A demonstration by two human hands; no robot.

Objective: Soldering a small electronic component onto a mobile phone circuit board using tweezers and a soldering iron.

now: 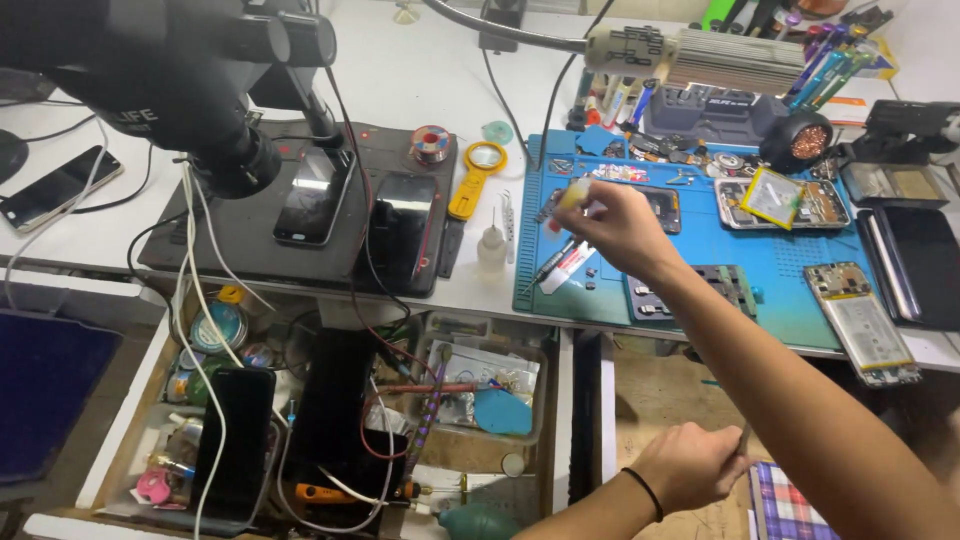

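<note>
We note the right hand point(622, 225) grasping a small bottle point(574, 192) over the blue mat point(700, 250); the left hand point(690, 465) clenched around a thin tool point(743, 437).

2 hands in view: right hand point(622, 225) over the blue mat point(800, 300), left hand point(690, 465) low by the open drawer point(130, 420). approx 4 dark phones w/ screens up: 1 at far left on the white bench point(55, 188), 2 on the black microscope base point(312, 197) point(405, 230), 1 in the drawer point(235, 440). 2 opened phone bodies w/ boards showing, 1 mid mat point(775, 200), 1 at mat's right edge point(862, 322). 1 microscope point(190, 100). 1 yellow magnifier point(476, 178). 1 small white squeeze bottle point(491, 248). 1 solder spool point(431, 143).
</note>
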